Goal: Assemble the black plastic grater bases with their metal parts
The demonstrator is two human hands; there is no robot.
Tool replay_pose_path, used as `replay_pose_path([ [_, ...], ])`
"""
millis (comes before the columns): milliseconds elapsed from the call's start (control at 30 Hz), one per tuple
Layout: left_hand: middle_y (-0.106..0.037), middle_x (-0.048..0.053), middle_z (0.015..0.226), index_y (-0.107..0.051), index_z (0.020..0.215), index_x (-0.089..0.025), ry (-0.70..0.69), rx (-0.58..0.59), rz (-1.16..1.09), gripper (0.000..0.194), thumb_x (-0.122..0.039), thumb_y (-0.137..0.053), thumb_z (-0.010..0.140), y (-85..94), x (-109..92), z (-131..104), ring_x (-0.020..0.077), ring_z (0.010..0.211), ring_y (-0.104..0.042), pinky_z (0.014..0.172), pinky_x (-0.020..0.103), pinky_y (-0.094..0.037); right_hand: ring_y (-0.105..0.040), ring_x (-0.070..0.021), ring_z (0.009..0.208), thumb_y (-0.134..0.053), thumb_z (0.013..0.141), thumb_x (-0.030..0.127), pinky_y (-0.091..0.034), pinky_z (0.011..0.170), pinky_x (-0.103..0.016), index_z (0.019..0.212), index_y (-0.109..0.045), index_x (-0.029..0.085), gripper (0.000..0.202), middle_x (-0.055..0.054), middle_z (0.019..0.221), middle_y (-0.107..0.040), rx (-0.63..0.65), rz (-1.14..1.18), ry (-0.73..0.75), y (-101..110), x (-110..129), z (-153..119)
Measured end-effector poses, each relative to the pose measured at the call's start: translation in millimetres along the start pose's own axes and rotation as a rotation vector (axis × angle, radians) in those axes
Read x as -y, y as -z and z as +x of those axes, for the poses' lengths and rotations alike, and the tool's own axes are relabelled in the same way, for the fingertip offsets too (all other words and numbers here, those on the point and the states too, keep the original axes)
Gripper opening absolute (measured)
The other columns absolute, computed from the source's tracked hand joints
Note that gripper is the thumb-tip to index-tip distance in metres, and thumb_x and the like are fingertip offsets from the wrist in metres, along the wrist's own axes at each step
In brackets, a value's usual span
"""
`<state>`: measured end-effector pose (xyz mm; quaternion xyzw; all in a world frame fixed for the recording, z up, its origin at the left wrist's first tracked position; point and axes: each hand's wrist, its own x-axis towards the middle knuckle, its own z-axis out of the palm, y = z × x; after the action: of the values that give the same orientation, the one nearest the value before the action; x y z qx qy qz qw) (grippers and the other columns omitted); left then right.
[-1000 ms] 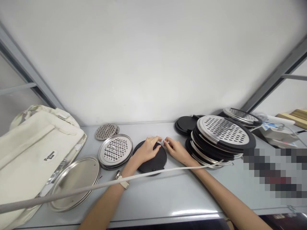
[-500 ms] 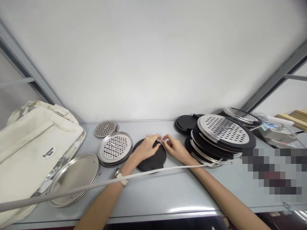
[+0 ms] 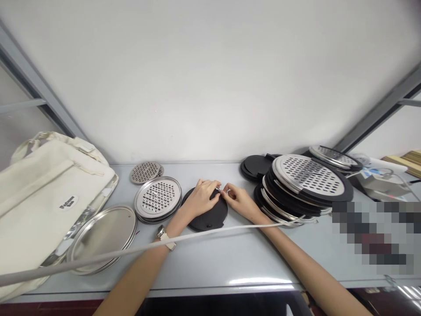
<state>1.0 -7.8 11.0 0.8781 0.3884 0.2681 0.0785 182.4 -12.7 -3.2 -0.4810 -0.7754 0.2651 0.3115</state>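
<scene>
A long grey smooth-topped desk (image 3: 250, 263) carries everything. At its left end lies a cream fabric bag (image 3: 49, 184); to the right stands a tall stack of round, black-rimmed metal graters (image 3: 296, 193). Plain silver metal plates (image 3: 103, 237) overlap the bag's edge, near a shorter pile of round steel grater discs (image 3: 158, 197). Between that pile and the tall stack, a flat black round disc (image 3: 210, 217) lies under the left hand (image 3: 202, 197), whose thumb and forefinger curl narrowly. The right hand (image 3: 239, 199) meets it at the disc's far edge, fingertips drawn together around a tiny silvery piece (image 3: 218, 189); whether either grips it, I cannot tell.
</scene>
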Motion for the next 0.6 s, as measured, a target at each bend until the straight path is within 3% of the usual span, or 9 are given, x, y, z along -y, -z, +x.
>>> replay_pose_path([
  [300, -0.062, 0.006, 0.106, -0.05, 0.11, -0.02, -0.051, 0.013, 0.015, 0.021, -0.018, -0.043, 0.09, 0.9, -1.0, -0.5, 0.0202, 0.102, -0.055, 0.093, 0.037, -0.035, -0.042, -0.0115, 0.054, -0.035, 0.093, 0.037, -0.029, 0.055, -0.024, 0.077, -0.047, 0.019, 0.027, 0.004, 0.059, -0.047, 0.037, 0.035, 0.053, -1.4, -2.0, 1.4],
  [600, -0.063, 0.006, 0.107, -0.05, 0.111, -0.019, -0.068, 0.044, -0.019, 0.023, -0.016, -0.037, 0.093, 1.6, -0.4, -0.1, 0.0183, 0.102, -0.057, 0.093, 0.035, -0.035, -0.041, -0.0118, 0.058, -0.033, 0.093, 0.04, -0.029, 0.056, -0.024, 0.074, -0.045, 0.019, 0.031, 0.004, 0.061, -0.042, 0.075, 0.06, 0.051, -0.4, -6.3, 4.7],
])
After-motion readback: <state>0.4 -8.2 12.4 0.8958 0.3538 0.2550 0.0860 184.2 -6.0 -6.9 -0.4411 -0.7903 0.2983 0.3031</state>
